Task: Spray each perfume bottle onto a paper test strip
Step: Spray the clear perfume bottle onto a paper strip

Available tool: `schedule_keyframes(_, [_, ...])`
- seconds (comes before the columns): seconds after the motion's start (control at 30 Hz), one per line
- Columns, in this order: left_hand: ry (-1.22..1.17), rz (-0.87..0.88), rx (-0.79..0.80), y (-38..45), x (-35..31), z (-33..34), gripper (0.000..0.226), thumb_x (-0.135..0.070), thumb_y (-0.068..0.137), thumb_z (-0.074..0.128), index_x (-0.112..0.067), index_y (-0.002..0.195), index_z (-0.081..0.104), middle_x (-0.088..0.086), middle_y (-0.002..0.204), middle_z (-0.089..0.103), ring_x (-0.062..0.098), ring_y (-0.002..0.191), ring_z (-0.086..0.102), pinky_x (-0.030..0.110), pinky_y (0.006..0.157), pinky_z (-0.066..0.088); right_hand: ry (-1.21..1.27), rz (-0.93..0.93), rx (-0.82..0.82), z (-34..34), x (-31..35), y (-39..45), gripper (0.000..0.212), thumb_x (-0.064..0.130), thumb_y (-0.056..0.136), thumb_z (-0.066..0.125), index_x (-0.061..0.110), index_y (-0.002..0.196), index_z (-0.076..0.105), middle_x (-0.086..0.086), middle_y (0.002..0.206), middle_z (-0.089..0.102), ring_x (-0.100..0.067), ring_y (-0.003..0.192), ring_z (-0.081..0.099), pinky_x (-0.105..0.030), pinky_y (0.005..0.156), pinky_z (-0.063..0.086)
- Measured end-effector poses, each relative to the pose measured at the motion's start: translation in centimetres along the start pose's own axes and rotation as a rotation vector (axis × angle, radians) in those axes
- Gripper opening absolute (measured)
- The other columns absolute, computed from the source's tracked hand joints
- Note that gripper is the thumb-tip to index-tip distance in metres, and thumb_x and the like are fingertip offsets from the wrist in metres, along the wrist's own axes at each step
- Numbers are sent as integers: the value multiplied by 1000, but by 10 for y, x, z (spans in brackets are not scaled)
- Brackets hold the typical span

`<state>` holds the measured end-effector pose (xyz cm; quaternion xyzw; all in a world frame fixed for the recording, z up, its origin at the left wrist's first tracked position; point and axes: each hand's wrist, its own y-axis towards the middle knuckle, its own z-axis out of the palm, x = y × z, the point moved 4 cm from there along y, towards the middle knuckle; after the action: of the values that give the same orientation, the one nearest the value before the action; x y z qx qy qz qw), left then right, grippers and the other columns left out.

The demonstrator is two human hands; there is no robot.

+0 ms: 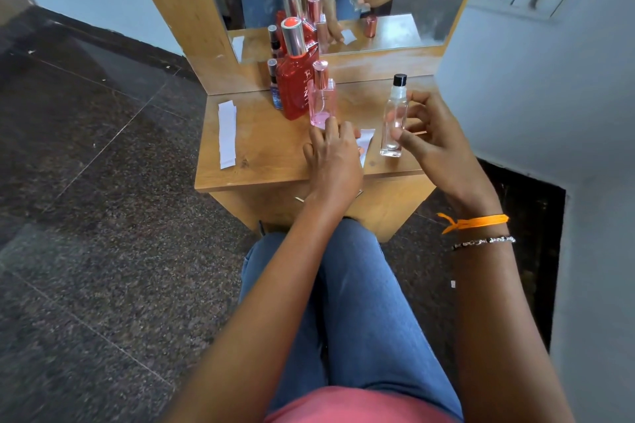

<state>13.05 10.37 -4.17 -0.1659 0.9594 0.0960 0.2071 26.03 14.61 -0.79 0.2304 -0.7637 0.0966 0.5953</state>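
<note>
Clear bottle held upright, strip pinned for spraying.
Right hand gripped the clear bottle near the table front edge; left hand lay flat, fingers closed on nothing, likely steadying the test strip. Other bottles stood behind; spare strips well left.

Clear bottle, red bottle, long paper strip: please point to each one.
clear bottle (pixel 393 120), head view, on its glass body.
red bottle (pixel 292 89), head view, on its red body.
long paper strip (pixel 227 134), head view, on its middle.

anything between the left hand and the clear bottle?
Head view: a white paper strip lies between the left hand and the clear bottle, partly under the hand. The right hand grips the bottle from the other side.
</note>
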Motion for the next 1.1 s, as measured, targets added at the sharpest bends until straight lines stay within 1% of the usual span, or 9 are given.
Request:
schedule_keyframes(0.17, [-101, -18, -32, -1, -2, -6, 18, -14, 88, 57, -15, 105, 52, 4, 113, 57, 28, 114, 41, 37, 88, 30, 61, 20, 35, 3, 4, -2, 35, 5, 92, 55, 20, 122, 48, -4, 106, 62, -15, 87, 55, -35, 85, 48])
schedule_keyframes(0.33, [-435, -130, -53, -6, 7, -24, 44, -10, 77, 71, -18, 114, 48, -6, 83, 68, 23, 100, 59, 37, 86, 42, 188, 52, 56, 8, 8, -6, 25, 21, 90, 42, 22, 112, 53, 6, 93, 58, -4, 83, 54, -12, 71, 43])
schedule_keyframes(0.43, [-624, -229, -22, -10, 16, -34, 32, -14, 74, 75, -21, 98, 57, -13, 70, 64, 15, 87, 64, 31, 78, 49, 255, 71, 71, 11, 8, -6, 20, 25, 91, 40, 20, 103, 55, 5, 84, 56, -14, 77, 53, -28, 71, 39])
schedule_keyframes(0.53, [-729, -256, 5, -11, 24, -41, 15, -14, 73, 76, -23, 72, 64, -9, 69, 64, 10, 69, 59, 26, 70, 48, 392, 53, 106, 18, 14, -5, 22, 24, 89, 46, 10, 104, 53, 1, 82, 53, -15, 68, 50, -34, 67, 37])
schedule_keyframes(0.6, [-794, -245, 22, -13, 27, -45, 15, -13, 73, 76, -24, 68, 66, -7, 69, 65, 8, 66, 58, 24, 68, 46, 497, 12, 138, 23, 19, -6, 16, 19, 89, 51, 17, 104, 54, -2, 85, 50, -14, 64, 48, -29, 62, 40])
schedule_keyframes(0.7, [-864, -228, 33, -18, 31, -50, 16, -13, 75, 74, -25, 67, 67, -9, 69, 64, 3, 67, 58, 19, 69, 44, 654, 23, 205, 32, 24, -8, 28, 17, 91, 48, 26, 116, 52, -6, 85, 53, -15, 54, 45, -22, 53, 41])
schedule_keyframes(0.8, [-881, -259, 21, -20, 35, -52, 10, -15, 80, 71, -20, 73, 67, -9, 71, 64, 2, 70, 57, 18, 70, 43, 755, 54, 243, 39, 27, -12, 34, 19, 93, 39, 25, 125, 49, -8, 82, 61, -15, 48, 45, -22, 46, 35])
schedule_keyframes(0.93, [-909, -295, 18, -23, 39, -55, 2, -14, 83, 68, -13, 85, 67, -5, 76, 64, 3, 71, 57, 16, 68, 45, 795, 55, 283, 48, 27, -15, 45, 23, 100, 27, 2, 140, 34, -12, 94, 66, -15, 53, 52, -20, 44, 35])
schedule_keyframes(1.1, [-948, -296, 15, -27, 41, -60, 13, -8, 84, 65, -9, 96, 69, 5, 90, 71, 9, 79, 65, 22, 74, 54, 848, 89, 294, 51, 22, -15, 43, 18, 98, 31, -1, 136, 39, -9, 93, 60, -12, 56, 55, -19, 44, 43])
